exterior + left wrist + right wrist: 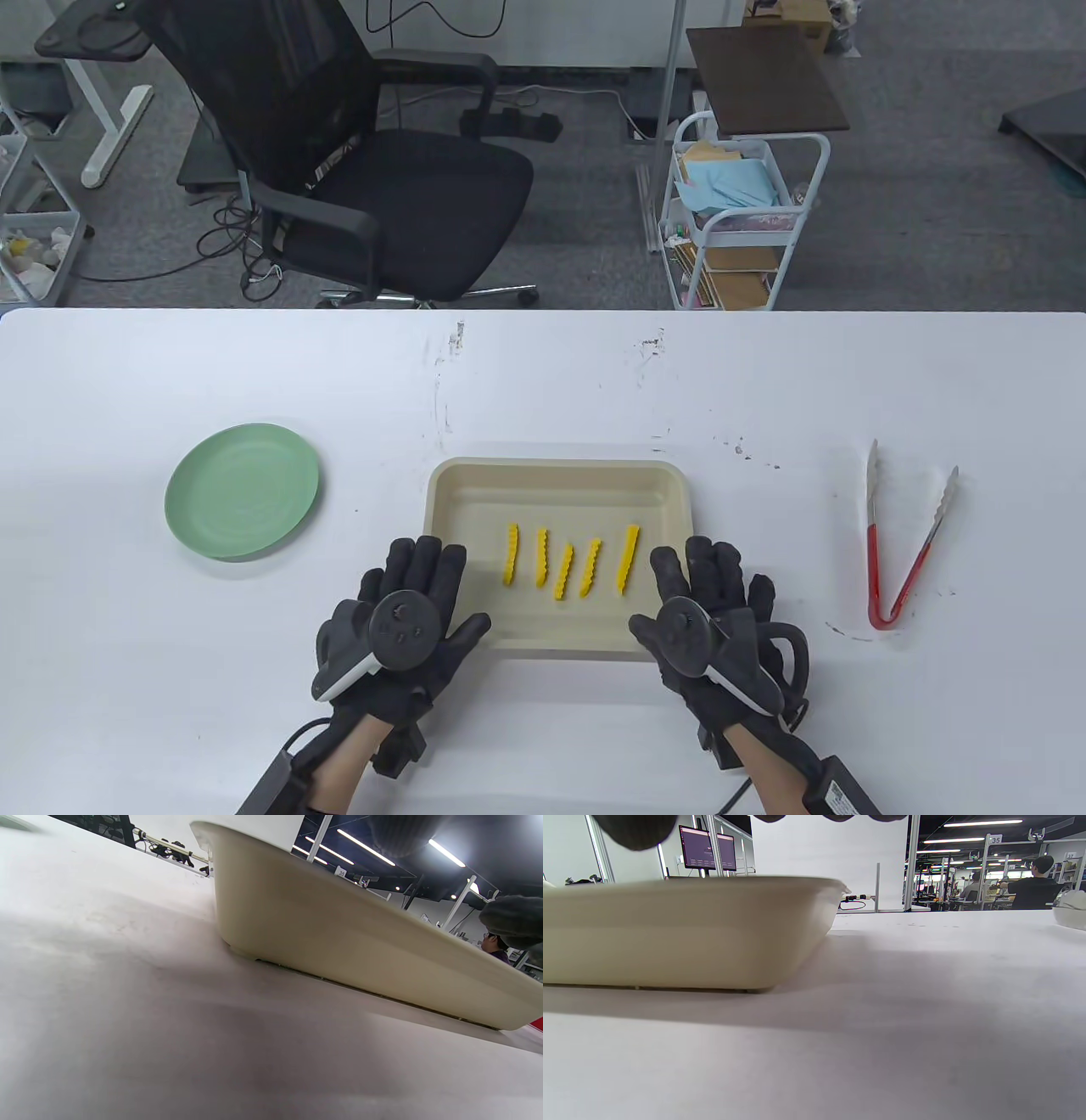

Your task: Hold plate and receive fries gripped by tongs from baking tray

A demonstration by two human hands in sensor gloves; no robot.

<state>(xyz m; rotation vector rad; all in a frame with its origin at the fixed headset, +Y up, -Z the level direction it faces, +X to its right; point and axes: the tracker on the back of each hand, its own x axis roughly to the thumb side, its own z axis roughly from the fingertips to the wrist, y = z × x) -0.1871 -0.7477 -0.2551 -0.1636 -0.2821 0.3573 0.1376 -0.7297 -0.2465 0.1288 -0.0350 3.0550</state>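
A cream baking tray (pixel 560 484) sits at the table's middle with several yellow crinkle fries (pixel 570 560) in a row in it. Its outer wall fills the left wrist view (pixel 339 938) and the right wrist view (pixel 683 929). A green plate (pixel 243 490) lies empty to the left. Red-handled metal tongs (pixel 904 543) lie to the right, arms spread. My left hand (pixel 407 611) lies flat, fingers spread, over the tray's front left corner. My right hand (pixel 713 611) lies flat at the tray's front right corner. Neither holds anything.
The white table (pixel 543 373) carries scuff marks behind the tray. A black office chair (pixel 365 170) and a white cart (pixel 738 221) stand beyond the far edge.
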